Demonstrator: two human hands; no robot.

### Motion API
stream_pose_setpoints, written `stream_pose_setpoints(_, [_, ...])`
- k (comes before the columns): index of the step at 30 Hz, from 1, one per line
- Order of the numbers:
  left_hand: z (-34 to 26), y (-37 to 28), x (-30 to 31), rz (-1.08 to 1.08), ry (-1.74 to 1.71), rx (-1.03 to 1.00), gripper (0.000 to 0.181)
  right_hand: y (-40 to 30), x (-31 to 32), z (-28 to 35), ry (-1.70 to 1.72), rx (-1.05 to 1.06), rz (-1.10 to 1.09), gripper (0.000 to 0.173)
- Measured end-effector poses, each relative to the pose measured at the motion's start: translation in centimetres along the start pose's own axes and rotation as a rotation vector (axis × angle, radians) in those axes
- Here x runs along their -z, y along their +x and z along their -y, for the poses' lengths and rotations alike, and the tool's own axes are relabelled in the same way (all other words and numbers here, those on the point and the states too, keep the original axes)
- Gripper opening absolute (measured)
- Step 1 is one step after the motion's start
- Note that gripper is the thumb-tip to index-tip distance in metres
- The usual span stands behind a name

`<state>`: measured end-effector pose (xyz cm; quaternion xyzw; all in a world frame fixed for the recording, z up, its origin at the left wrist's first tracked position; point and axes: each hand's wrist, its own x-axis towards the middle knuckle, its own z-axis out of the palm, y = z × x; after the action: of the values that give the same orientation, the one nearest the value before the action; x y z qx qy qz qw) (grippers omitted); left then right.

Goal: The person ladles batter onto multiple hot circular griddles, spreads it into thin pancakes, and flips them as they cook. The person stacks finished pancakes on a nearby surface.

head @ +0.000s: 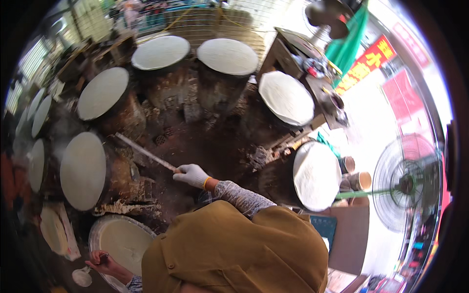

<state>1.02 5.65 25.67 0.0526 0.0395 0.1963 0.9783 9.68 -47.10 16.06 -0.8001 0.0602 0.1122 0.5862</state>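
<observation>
My right hand [192, 176], in a white knit glove with a yellow cuff, grips the handle end of a long, thin, flat stick-like tool [146, 152]. The tool reaches up and left over the dark floor, its tip near a drum stove [124, 117]. At the lower left my bare left hand [110, 265] holds a ladle [81, 277] with a pale, coated bowl. That hand is above the rim of a wide basin [94, 226] of creamy batter [124, 240]. To the left, a pale batter sheet [83, 171] covers a round griddle top.
Several drum stoves with white rounds curve around me, including a back round [228, 56] and a wrinkled right one [317, 175]. Steam drifts at left. A green standing fan [406, 183] is at right, a wooden table [280, 55] behind. Firebrick debris [262, 157] lies between.
</observation>
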Motion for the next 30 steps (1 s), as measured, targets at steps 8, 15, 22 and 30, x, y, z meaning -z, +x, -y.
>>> stream_pose_setpoints(8, [15.4,2.1,-8.8,0.404,0.150,0.453,0.043,-7.1,8.3,-6.1,0.138,-0.154,-0.617,0.030])
stream_pose_setpoints(15, [31.4,-2.7,-11.1,0.423,0.169,0.817,0.040,-11.2,31.0,-8.3,-0.265,-0.184,-1.170,0.027])
stream_pose_setpoints(22, [42.7,-8.3,-12.9,0.404,0.160,1.034,0.040,-14.1,53.6,-16.6,-0.248,-0.829,-1.271,0.055])
stream_pose_setpoints(30, [48.7,-11.7,-13.1,0.397,0.107,1.095,0.039,-9.7,58.7,-24.7,-0.144,-0.824,-1.269,0.065])
